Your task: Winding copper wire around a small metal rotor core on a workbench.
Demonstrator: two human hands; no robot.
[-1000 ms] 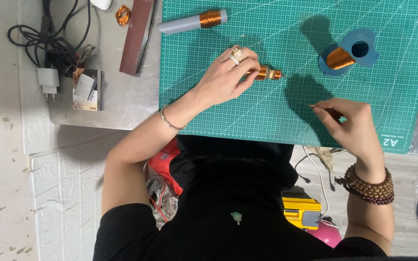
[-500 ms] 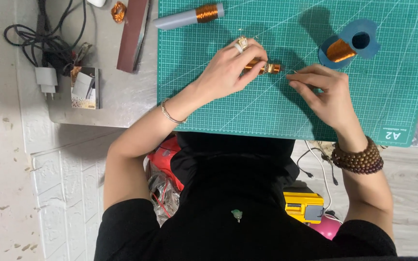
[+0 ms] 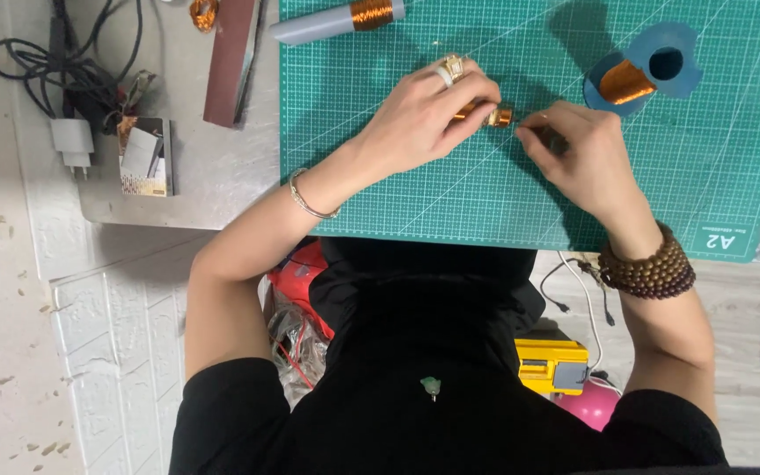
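So you've got your left hand [image 3: 424, 119] curled over a small copper-wound coil [image 3: 485, 114], its grip closed on it with fingertips pinching it just above the green cutting mat [image 3: 503, 202], about in the mat's upper middle. Your right hand [image 3: 587, 163] sits right next to it, touching the coil's right end, its grip narrow with thumb and forefinger pinched together on something thin and dark; I honestly can't tell what, it's too small to make out. There's a ring on the left hand, a thin bangle [image 3: 310, 195] on that wrist, and a chunky brown bead bracelet [image 3: 648, 268] on the right wrist. Further up the mat you've got a grey tube with copper winding [image 3: 338, 19] lying on its side near the top edge, well apart from your hands, and over to the right a blue spool of copper wire [image 3: 639, 77] tipped over, near your right hand but not touching. Off the mat on the grey tabletop [image 3: 222, 176] there's a long brown strip [image 3: 232, 62], a small card-like box [image 3: 145, 158], and a white charger [image 3: 72, 141] with a tangle of black cables [image 3: 72, 75].
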